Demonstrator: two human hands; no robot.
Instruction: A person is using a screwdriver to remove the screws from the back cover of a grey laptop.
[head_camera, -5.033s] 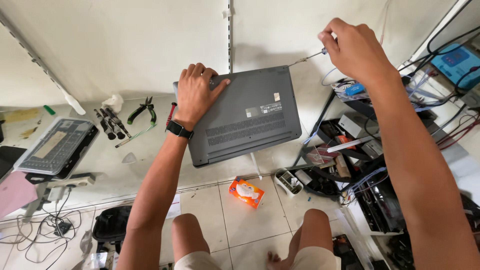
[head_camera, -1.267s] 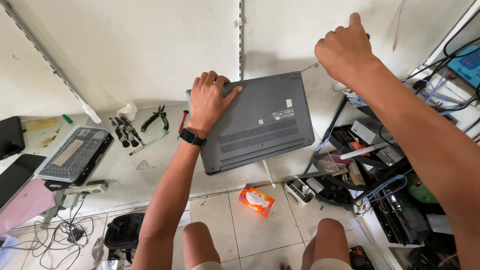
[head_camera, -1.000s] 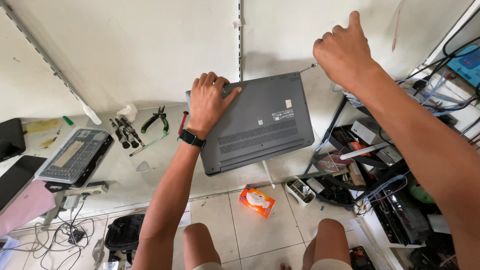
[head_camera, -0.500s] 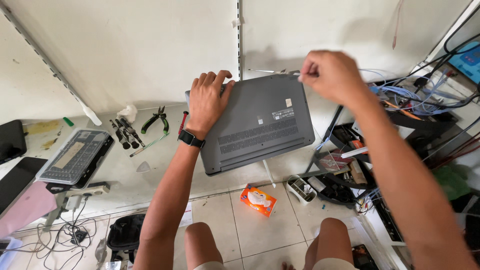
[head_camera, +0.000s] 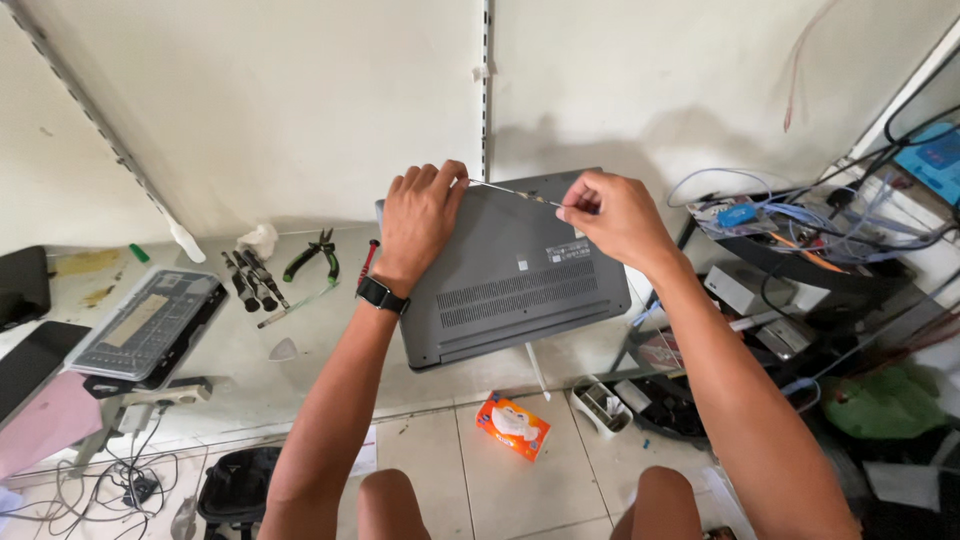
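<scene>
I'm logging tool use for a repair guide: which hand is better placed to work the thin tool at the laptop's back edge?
Probably the right hand: it pinches the thin tool, tip toward the laptop corner, while the left hand lies on the case.

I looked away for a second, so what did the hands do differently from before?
The right hand came down from high near the wall, bringing its thin screwdriver across the upturned grey laptop toward the left hand. The left hand stayed pressed on the laptop; the pliers stayed put.
</scene>
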